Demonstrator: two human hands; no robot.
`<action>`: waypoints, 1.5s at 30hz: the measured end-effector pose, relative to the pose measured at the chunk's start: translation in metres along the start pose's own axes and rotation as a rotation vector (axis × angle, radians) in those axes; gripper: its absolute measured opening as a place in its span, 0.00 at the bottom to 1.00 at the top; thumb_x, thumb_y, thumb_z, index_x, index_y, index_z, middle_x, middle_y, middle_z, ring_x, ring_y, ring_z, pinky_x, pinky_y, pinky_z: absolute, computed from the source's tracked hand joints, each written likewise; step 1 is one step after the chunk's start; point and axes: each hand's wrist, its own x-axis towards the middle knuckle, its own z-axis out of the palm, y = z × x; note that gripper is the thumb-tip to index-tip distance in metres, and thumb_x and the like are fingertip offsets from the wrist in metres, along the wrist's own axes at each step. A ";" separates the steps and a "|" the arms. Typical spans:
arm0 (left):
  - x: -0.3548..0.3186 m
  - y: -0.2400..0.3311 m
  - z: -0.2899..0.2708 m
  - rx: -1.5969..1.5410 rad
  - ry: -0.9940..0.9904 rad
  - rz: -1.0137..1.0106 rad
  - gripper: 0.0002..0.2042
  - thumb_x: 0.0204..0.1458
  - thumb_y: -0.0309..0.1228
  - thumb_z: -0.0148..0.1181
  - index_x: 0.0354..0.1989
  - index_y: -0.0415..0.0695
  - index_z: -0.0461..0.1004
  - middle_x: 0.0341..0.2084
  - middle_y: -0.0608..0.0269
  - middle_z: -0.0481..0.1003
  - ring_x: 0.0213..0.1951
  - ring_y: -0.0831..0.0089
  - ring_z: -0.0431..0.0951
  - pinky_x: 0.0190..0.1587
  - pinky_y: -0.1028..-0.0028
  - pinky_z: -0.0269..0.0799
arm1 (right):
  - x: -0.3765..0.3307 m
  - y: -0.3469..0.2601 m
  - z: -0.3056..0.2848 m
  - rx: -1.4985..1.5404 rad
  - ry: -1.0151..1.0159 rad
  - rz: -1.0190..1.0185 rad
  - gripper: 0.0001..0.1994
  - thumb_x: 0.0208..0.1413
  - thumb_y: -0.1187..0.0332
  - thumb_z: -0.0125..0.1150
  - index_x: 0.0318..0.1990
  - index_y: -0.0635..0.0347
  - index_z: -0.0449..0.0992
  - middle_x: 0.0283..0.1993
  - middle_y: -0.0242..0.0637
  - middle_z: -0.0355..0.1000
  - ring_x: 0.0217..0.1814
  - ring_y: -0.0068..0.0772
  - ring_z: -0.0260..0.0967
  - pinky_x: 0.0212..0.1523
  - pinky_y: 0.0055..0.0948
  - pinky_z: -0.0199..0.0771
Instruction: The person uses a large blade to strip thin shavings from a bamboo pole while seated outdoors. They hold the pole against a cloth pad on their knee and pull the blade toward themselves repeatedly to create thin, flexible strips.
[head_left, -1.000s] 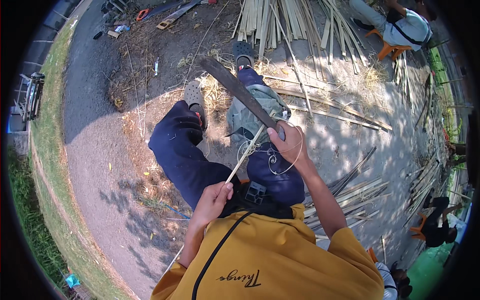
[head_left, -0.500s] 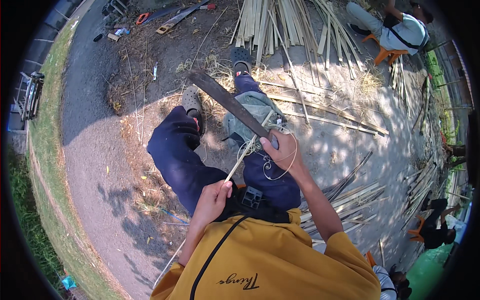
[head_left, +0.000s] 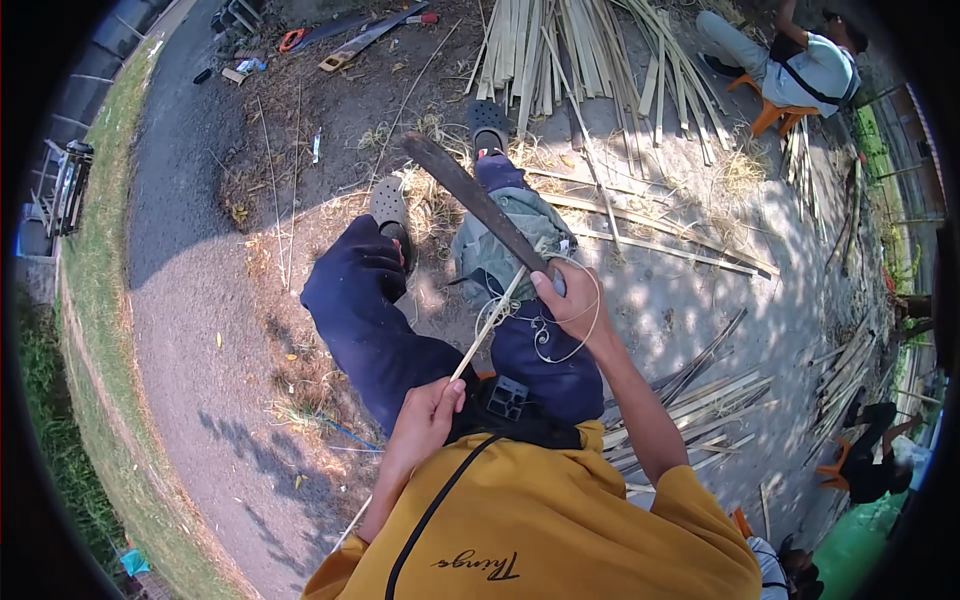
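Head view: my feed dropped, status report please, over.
Left hand holds pale strip. Right hand holds dark knife. Curled shavings around strip, near right hand.

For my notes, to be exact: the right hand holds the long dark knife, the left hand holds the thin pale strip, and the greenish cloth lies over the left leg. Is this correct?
Not quite: the head view shows the greenish cloth over the right leg. The right hand holds the knife and the left hand the strip.

I count 2 hands (head_left: 572,302), 1 knife (head_left: 480,206), 1 strip (head_left: 487,330) held, 2 saws (head_left: 374,36) at 11 o'clock, 3 people (head_left: 822,72) between 2 and 5.
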 end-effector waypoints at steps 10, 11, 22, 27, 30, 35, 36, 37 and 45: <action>-0.022 -0.003 -0.002 -0.019 0.018 -0.050 0.20 0.75 0.37 0.51 0.28 0.38 0.70 0.16 0.62 0.60 0.22 0.74 0.59 0.27 0.67 0.59 | 0.000 -0.007 -0.002 -0.003 -0.037 0.004 0.24 0.62 0.46 0.66 0.32 0.62 0.79 0.21 0.55 0.70 0.27 0.62 0.74 0.31 0.50 0.72; -0.019 -0.004 -0.004 -0.018 0.017 -0.053 0.20 0.75 0.37 0.51 0.28 0.38 0.70 0.16 0.62 0.60 0.22 0.74 0.59 0.27 0.67 0.59 | 0.002 -0.008 -0.002 -0.014 -0.026 0.003 0.24 0.62 0.46 0.66 0.31 0.62 0.79 0.21 0.55 0.70 0.27 0.62 0.74 0.30 0.50 0.72; -0.018 0.000 -0.010 0.069 0.024 -0.023 0.21 0.75 0.37 0.51 0.27 0.39 0.70 0.15 0.61 0.59 0.21 0.74 0.59 0.26 0.67 0.58 | -0.002 -0.009 0.000 0.052 0.026 -0.034 0.18 0.61 0.56 0.69 0.31 0.65 0.78 0.22 0.55 0.68 0.26 0.62 0.71 0.30 0.47 0.71; -0.010 0.004 -0.009 0.038 0.047 0.059 0.21 0.75 0.37 0.51 0.27 0.39 0.70 0.15 0.62 0.60 0.21 0.75 0.60 0.26 0.67 0.58 | 0.000 -0.006 -0.001 -0.042 -0.026 -0.013 0.24 0.61 0.46 0.67 0.33 0.62 0.80 0.24 0.54 0.73 0.30 0.64 0.75 0.33 0.51 0.73; -0.037 -0.005 -0.023 0.061 0.011 -0.062 0.21 0.75 0.37 0.51 0.27 0.39 0.70 0.16 0.63 0.61 0.21 0.76 0.60 0.26 0.67 0.58 | 0.001 -0.001 -0.002 -0.002 -0.010 0.035 0.25 0.62 0.45 0.66 0.32 0.63 0.79 0.23 0.55 0.72 0.29 0.66 0.73 0.31 0.50 0.70; -0.049 -0.010 -0.037 0.061 0.072 -0.122 0.20 0.75 0.38 0.52 0.28 0.39 0.72 0.16 0.63 0.62 0.22 0.77 0.62 0.27 0.67 0.59 | -0.001 -0.006 -0.009 0.029 -0.043 0.032 0.25 0.62 0.45 0.66 0.31 0.63 0.78 0.23 0.56 0.71 0.31 0.66 0.74 0.32 0.51 0.71; -0.046 -0.012 -0.037 0.105 0.055 -0.124 0.20 0.75 0.38 0.52 0.29 0.39 0.72 0.16 0.63 0.62 0.22 0.77 0.62 0.27 0.67 0.59 | 0.000 -0.005 -0.008 0.024 -0.042 0.030 0.25 0.62 0.45 0.66 0.31 0.63 0.78 0.23 0.56 0.71 0.31 0.66 0.74 0.32 0.51 0.71; -0.043 -0.011 -0.037 0.101 0.055 -0.119 0.20 0.75 0.38 0.52 0.29 0.39 0.72 0.16 0.63 0.62 0.22 0.77 0.62 0.27 0.67 0.59 | -0.001 -0.002 -0.006 0.029 -0.035 0.013 0.25 0.63 0.46 0.65 0.30 0.64 0.77 0.23 0.54 0.70 0.29 0.63 0.73 0.31 0.49 0.70; -0.034 0.017 -0.056 0.134 0.061 0.002 0.20 0.75 0.39 0.52 0.29 0.39 0.74 0.14 0.60 0.63 0.18 0.73 0.63 0.25 0.66 0.58 | -0.014 0.009 -0.023 0.505 -0.113 0.086 0.24 0.69 0.51 0.59 0.26 0.61 0.71 0.18 0.28 0.63 0.20 0.23 0.60 0.25 0.31 0.60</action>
